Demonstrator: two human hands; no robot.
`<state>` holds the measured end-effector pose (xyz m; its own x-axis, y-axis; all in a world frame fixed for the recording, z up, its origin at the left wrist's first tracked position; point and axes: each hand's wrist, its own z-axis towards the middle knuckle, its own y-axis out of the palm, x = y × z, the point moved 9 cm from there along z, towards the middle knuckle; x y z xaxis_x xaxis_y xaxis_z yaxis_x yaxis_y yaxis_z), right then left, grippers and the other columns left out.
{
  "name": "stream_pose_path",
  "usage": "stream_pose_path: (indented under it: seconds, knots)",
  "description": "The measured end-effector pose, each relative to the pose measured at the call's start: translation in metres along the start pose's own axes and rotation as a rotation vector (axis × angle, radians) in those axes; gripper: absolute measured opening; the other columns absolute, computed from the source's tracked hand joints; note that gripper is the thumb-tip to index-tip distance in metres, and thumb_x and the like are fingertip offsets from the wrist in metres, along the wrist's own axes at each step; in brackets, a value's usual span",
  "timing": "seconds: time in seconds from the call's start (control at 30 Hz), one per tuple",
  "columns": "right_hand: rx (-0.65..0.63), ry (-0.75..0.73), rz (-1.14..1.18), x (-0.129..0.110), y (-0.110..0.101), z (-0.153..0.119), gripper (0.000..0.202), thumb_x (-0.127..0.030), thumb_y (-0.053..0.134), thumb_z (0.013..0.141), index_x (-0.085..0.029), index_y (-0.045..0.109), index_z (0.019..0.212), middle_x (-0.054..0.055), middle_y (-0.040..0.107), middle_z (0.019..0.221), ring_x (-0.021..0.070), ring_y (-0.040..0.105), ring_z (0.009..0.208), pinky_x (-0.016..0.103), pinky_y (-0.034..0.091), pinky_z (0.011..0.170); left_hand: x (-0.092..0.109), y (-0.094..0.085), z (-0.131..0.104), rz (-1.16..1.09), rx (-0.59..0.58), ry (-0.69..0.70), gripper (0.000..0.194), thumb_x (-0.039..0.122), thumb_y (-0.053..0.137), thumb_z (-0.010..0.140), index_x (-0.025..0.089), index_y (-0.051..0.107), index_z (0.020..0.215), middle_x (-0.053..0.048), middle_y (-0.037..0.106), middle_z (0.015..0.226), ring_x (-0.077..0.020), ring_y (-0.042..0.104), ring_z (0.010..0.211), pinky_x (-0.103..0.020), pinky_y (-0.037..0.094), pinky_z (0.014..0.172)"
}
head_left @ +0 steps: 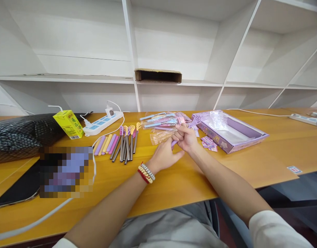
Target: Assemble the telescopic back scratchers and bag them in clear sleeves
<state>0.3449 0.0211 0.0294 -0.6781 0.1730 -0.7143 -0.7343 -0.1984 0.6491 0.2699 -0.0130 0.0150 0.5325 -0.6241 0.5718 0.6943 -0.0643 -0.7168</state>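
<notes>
My right hand (187, 138) is closed around a purple back scratcher (195, 121), whose claw-shaped head sticks out beyond the fingers. My left hand (164, 156), with beaded bracelets at the wrist, grips the purple handle end just below; its thumb points out to the right. The two hands touch, and the middle of the scratcher is hidden by the fingers. To the left lie several scratcher rods with claw heads (126, 143), metal ends toward me. Beside them is a row of purple, yellow and pink handles (105, 144).
Behind my hands lie clear plastic packets with blue scratchers (161, 120). An open purple box (227, 146) and small printed cards (209, 144) are on the right. Leftward are a power strip (104, 123), a yellow drink carton (68, 124), a black wrapped bundle (21, 136) and a white cable (94, 165).
</notes>
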Motion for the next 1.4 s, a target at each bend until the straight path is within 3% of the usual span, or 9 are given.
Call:
stream_pose_path:
  seconds: [0.1, 0.33, 0.6, 0.73, 0.83, 0.93, 1.03, 1.23, 1.4]
  knots:
    - [0.047, -0.037, -0.046, -0.008, 0.003, -0.003, 0.061, -0.01, 0.069, 0.061, -0.019, 0.008, 0.057, -0.012, 0.014, 0.038, 0.0022, 0.012, 0.031, 0.019, 0.017, 0.032, 0.007, 0.0, 0.001, -0.022, 0.013, 0.019, 0.035, 0.051, 0.058, 0.076, 0.019, 0.054, 0.091, -0.002, 0.058, 0.076, -0.0159, 0.053, 0.066, -0.028, 0.038, 0.057]
    - [0.157, -0.064, -0.087, -0.005, 0.005, -0.008, 0.063, -0.011, 0.071, 0.054, -0.02, 0.009, 0.059, -0.013, 0.019, 0.036, 0.0013, 0.016, 0.028, 0.018, 0.019, 0.028, -0.014, 0.0, 0.001, 0.096, 0.047, -0.084, 0.036, 0.054, 0.059, 0.074, 0.019, 0.059, 0.082, 0.0, 0.056, 0.065, -0.0158, 0.05, 0.06, -0.027, 0.031, 0.054]
    - [0.189, -0.129, -0.13, -0.024, 0.017, -0.01, 0.063, -0.012, 0.072, 0.054, -0.02, 0.01, 0.059, -0.014, 0.016, 0.037, 0.0008, 0.016, 0.027, 0.017, 0.018, 0.028, -0.011, -0.002, 0.001, 0.095, 0.068, -0.146, 0.043, 0.062, 0.055, 0.072, 0.019, 0.054, 0.067, 0.001, 0.047, 0.055, -0.013, 0.043, 0.051, -0.027, 0.026, 0.049]
    - [0.3, -0.277, -0.127, -0.091, -0.01, -0.007, 0.055, -0.007, 0.066, 0.055, -0.02, 0.013, 0.057, -0.013, 0.017, 0.039, 0.001, 0.017, 0.029, 0.018, 0.015, 0.03, -0.024, -0.006, -0.002, 0.055, 0.03, -0.207, 0.053, 0.072, 0.05, 0.069, 0.02, 0.049, 0.056, 0.003, 0.033, 0.048, -0.0104, 0.032, 0.046, -0.027, 0.021, 0.048]
    - [0.505, -0.55, 0.03, -0.168, -0.065, -0.018, 0.04, -0.004, 0.051, 0.065, -0.02, 0.015, 0.054, -0.011, 0.01, 0.04, 0.0025, 0.012, 0.031, 0.02, 0.011, 0.032, -0.034, -0.02, -0.002, 0.09, 0.069, -0.24, 0.054, 0.072, 0.047, 0.071, 0.02, 0.048, 0.056, 0.004, 0.028, 0.047, -0.01, 0.029, 0.046, -0.027, 0.019, 0.049]
    - [0.531, -0.651, 0.171, -0.196, -0.106, -0.023, 0.035, -0.008, 0.043, 0.07, -0.02, 0.016, 0.051, -0.009, 0.005, 0.041, 0.0051, 0.006, 0.032, 0.023, 0.008, 0.033, -0.034, -0.031, 0.001, 0.155, 0.14, -0.208, 0.05, 0.065, 0.047, 0.076, 0.019, 0.046, 0.057, 0.003, 0.033, 0.049, -0.0105, 0.032, 0.048, -0.027, 0.02, 0.051]
    - [0.326, -0.403, 0.14, -0.159, -0.101, -0.005, 0.032, -0.027, 0.05, 0.072, -0.022, 0.028, 0.05, -0.009, 0.011, 0.04, 0.007, 0.011, 0.034, 0.023, 0.012, 0.033, -0.035, -0.037, 0.002, 0.163, 0.191, -0.199, 0.043, 0.057, 0.047, 0.08, 0.019, 0.043, 0.061, 0.003, 0.042, 0.054, -0.0109, 0.036, 0.052, -0.027, 0.022, 0.053]
    - [-0.117, 0.05, -0.105, -0.057, -0.029, 0.009, 0.061, -0.081, 0.04, 0.065, -0.02, 0.047, 0.055, -0.004, 0.031, 0.043, 0.0094, 0.031, 0.039, 0.026, 0.029, 0.042, -0.04, -0.039, 0.002, 0.06, 0.167, -0.14, 0.044, 0.054, 0.031, 0.089, 0.019, 0.037, 0.063, 0.003, 0.042, 0.056, -0.0113, 0.037, 0.054, -0.027, 0.022, 0.054]
    - [-0.282, 0.195, -0.21, -0.031, -0.004, 0.003, 0.072, -0.09, 0.024, 0.06, -0.021, 0.037, 0.044, -0.001, 0.031, 0.038, 0.0115, 0.034, 0.042, 0.03, 0.035, 0.048, -0.041, -0.033, 0.001, 0.082, 0.132, -0.132, 0.048, 0.056, 0.03, 0.088, 0.019, 0.035, 0.058, 0.002, 0.04, 0.053, -0.0113, 0.035, 0.052, -0.027, 0.02, 0.053]
